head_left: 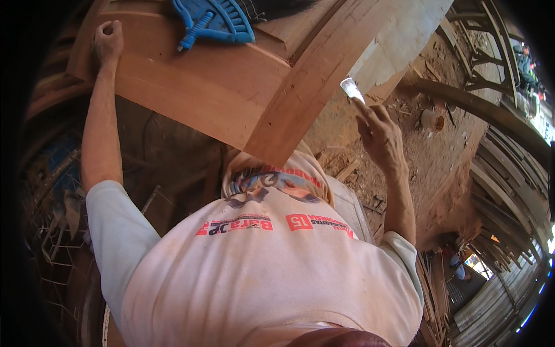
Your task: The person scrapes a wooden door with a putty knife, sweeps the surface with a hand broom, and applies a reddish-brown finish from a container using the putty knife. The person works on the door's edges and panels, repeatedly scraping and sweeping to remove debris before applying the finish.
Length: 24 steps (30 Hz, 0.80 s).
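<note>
My left hand [108, 43] is closed, fingers curled, at the far left end of a reddish-brown wooden door panel [191, 87]. What it holds, if anything, is hidden. In my right hand [380, 136] is a putty knife [351, 89], its pale blade pointing up and left. The blade is beside the right edge of a wide plank [306, 87] that slants across the work; I cannot tell whether it touches. A blue plastic broom head [214, 22] with black bristles [283, 8] lies on the panel at the top.
Pale sheet material [399, 43] shows along the plank's upper right. A small tub [432, 120] stands on the dirt floor [428, 168], among wood scraps. Stacked timber [511, 179] and a curved beam [480, 107] are at right. Wire racks [58, 231] stand at lower left.
</note>
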{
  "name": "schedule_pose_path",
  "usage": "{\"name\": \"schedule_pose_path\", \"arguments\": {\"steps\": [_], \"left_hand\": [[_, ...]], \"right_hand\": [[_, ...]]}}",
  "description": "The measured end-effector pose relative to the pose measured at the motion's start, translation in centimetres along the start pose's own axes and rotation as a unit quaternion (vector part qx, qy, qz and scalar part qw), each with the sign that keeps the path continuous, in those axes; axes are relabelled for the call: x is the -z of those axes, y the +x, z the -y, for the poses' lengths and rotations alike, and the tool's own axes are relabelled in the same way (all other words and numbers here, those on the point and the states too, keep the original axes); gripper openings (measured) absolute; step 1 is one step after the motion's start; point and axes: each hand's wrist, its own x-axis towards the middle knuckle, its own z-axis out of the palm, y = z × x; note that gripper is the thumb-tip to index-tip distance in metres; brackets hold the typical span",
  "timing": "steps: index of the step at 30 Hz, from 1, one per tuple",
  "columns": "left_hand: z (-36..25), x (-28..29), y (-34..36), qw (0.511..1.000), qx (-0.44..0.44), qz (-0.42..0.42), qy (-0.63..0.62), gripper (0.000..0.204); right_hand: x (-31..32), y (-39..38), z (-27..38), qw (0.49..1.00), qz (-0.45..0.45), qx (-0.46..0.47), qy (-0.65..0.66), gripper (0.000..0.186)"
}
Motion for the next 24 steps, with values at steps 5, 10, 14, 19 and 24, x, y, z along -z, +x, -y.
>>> {"name": "schedule_pose_path", "arguments": {"steps": [5, 10, 14, 19, 24], "left_hand": [[0.4, 0.2, 0.1, 0.999, 0.028, 0.025, 0.011, 0.060], [1.0, -0.3, 0.1, 1.000, 0.009, 0.005, -0.007, 0.061], [0.1, 0.2, 0.1, 1.000, 0.009, -0.001, 0.010, 0.060], [1.7, -0.3, 0.6, 1.000, 0.004, 0.003, 0.015, 0.059], [0.4, -0.3, 0.1, 1.000, 0.012, 0.007, -0.005, 0.059]], "right_hand": [[0.7, -2.4, 3.6, 0.999, 0.026, 0.002, -0.041, 0.059], [-2.1, -2.7, 5.3, 0.996, 0.024, 0.060, -0.062, 0.063], [-1.5, 2.5, 3.6, 0.980, -0.037, -0.079, -0.181, 0.057], [-1.4, 0.3, 7.3, 0.994, 0.024, -0.019, -0.107, 0.048], [-1.0, 4.8, 4.4, 0.981, -0.065, -0.098, -0.151, 0.035]]}}
